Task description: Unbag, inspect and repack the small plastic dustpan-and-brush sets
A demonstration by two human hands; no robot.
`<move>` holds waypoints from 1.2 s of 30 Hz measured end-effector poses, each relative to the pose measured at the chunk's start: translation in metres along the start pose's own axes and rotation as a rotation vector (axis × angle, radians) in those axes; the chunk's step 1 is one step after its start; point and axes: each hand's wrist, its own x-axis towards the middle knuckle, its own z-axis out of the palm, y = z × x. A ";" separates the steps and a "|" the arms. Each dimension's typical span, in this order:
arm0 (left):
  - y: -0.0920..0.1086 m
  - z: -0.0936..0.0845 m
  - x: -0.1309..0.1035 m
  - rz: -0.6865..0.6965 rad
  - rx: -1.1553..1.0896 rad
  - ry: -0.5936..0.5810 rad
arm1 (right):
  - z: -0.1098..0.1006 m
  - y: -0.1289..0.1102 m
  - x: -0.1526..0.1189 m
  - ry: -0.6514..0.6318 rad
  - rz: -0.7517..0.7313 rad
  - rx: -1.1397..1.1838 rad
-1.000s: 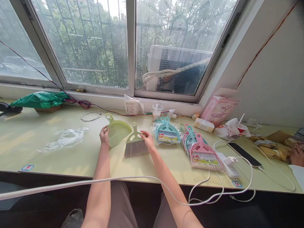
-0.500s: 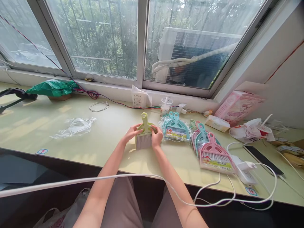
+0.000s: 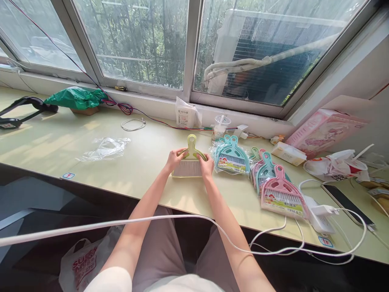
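A yellow-green dustpan with a grey-bristled brush point(image 3: 187, 168) is held upright near the table's front edge, its looped handle pointing away from me. My left hand point(image 3: 175, 159) grips its left side, fingers bent over the rim. On the opposite side my right hand point(image 3: 206, 164) is closed round the right edge. Just right of it lie wrapped blue brush-and-dustpan sets point(image 3: 232, 156). Further right, a wrapped pink set point(image 3: 284, 194) overlaps a teal one point(image 3: 267, 170) and others behind. Crumpled clear plastic point(image 3: 106, 149) rests to the left.
A white cable point(image 3: 121, 222) crosses in front of my forearms. On the right are a power strip point(image 3: 319, 217), a phone point(image 3: 346, 205), a tissue box point(image 3: 288, 153) and a pink box point(image 3: 328, 132). Behind stand a cup point(image 3: 221, 127) and a white packet point(image 3: 186, 114). A green bag point(image 3: 75, 98) lies left.
The view has shifted. The dustpan now faces me more squarely, with its brush spread across its width, and my hands grip opposite sides more evenly.
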 end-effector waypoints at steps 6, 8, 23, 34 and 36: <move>-0.001 0.005 0.001 -0.011 0.021 0.035 | 0.004 0.009 0.003 0.024 0.046 0.054; 0.000 -0.001 0.003 -0.015 0.016 0.002 | 0.005 0.010 0.002 0.017 0.058 0.085; -0.047 -0.056 0.022 -0.092 -0.549 0.622 | 0.001 0.015 0.001 -0.395 -0.078 -0.347; -0.063 -0.053 0.020 -0.201 -0.566 0.665 | 0.005 0.014 -0.010 -0.628 -0.174 -0.607; -0.062 -0.047 0.022 -0.232 -0.561 0.648 | 0.008 0.016 -0.011 -0.562 -0.159 -0.694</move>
